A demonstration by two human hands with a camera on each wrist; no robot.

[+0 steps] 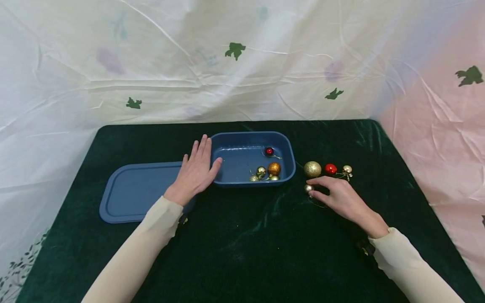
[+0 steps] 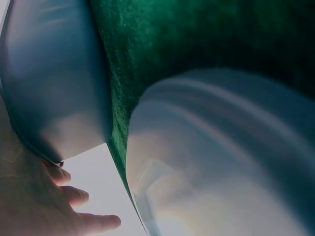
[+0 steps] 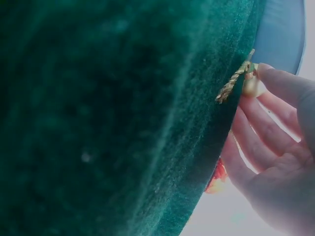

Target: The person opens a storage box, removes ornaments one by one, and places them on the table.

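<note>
My left hand [image 1: 194, 170], its fingers straight, rests at the left end of a blue rectangular box [image 1: 233, 160]. Inside the box lie a dark red bauble [image 1: 269, 151], an orange glittery one [image 1: 274, 168] and several small gold ones along the near wall. To the right of the box, my right hand [image 1: 342, 198] pinches a small pale gold bauble [image 1: 308, 188] between thumb and fingers, low over the green cloth. A twisted gold cord [image 3: 231, 88] hangs from that bauble in the right wrist view.
Just beyond my right hand sit a large gold glitter bauble [image 1: 312, 169], a red bauble [image 1: 331, 168] and a small pale gold ornament [image 1: 347, 169]. The blue lid [image 1: 140, 189] lies flat at left, partly under my left forearm. Fabric walls [image 1: 242, 97] stand behind the table.
</note>
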